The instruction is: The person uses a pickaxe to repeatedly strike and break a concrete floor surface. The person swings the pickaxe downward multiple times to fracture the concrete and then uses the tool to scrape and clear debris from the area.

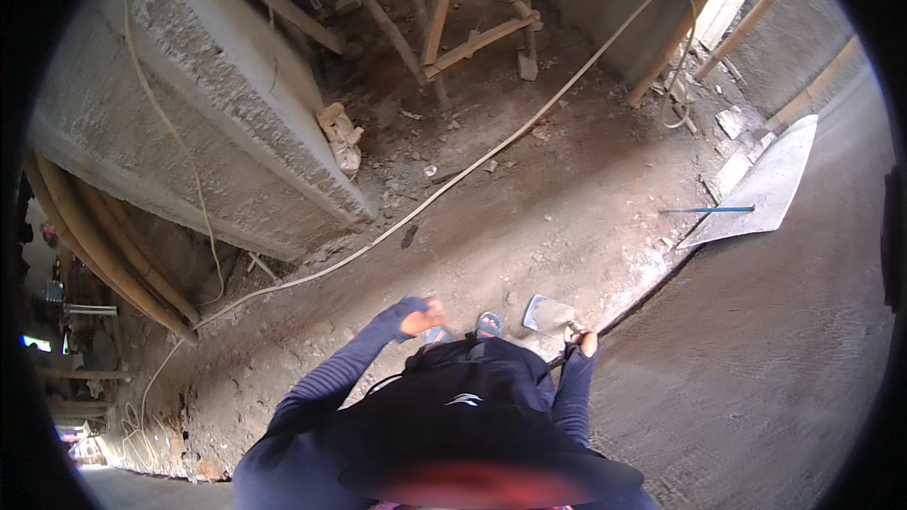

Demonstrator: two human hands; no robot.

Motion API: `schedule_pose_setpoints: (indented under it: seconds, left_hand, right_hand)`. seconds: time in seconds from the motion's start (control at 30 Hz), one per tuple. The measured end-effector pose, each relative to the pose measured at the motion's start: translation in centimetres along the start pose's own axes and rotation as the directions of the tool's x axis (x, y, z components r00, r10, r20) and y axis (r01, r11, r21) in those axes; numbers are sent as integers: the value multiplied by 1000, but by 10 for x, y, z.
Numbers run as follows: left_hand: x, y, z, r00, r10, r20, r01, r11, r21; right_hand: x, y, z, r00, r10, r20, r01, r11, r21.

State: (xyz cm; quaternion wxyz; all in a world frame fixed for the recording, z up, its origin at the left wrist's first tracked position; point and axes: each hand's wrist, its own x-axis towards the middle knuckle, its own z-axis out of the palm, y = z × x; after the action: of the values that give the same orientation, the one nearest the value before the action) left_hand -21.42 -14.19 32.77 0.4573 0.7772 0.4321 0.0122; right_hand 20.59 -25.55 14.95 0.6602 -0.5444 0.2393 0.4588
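Observation:
My right hand is closed around what looks like the handle of a shovel, close to its head. The shovel's flat metal blade is partly coated with grey mortar and hangs over the ground beside my right foot. Most of the handle is hidden by my arm and body. My left hand is in front of my waist, slightly blurred, with nothing seen in it. Below it are my sandalled feet on the dirt floor.
A pale hose or cable crosses the floor ahead. A smooth plastered wall runs along my right, with a light sheet and blue rod by it. Concrete stands left, bamboo poles beyond, timber props ahead.

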Motion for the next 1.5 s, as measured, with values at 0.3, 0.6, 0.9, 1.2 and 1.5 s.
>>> schedule_pose_setpoints:
  seconds: [0.3,0.6,0.9,1.2,1.5]
  left_hand:
    - [-107,-191,79,588,-801,111,771,513,-378]
    - [-6,-68,80,763,-644,56,537,583,-610]
    - [35,-62,67,872,-489,26,431,742,-513]
    - [15,-82,64,693,-721,16,642,607,-468]
    - [15,-82,89,783,-621,25,533,650,-542]
  right_hand:
    - [22,-48,18,977,-55,207,34,994,99]
    - [-3,-16,31,987,38,159,-46,998,45]
    - [28,-36,45,974,80,211,-99,992,82]
    - [79,-18,47,935,-212,283,273,942,-196]
    - [50,-12,66,934,-186,306,252,948,-192]
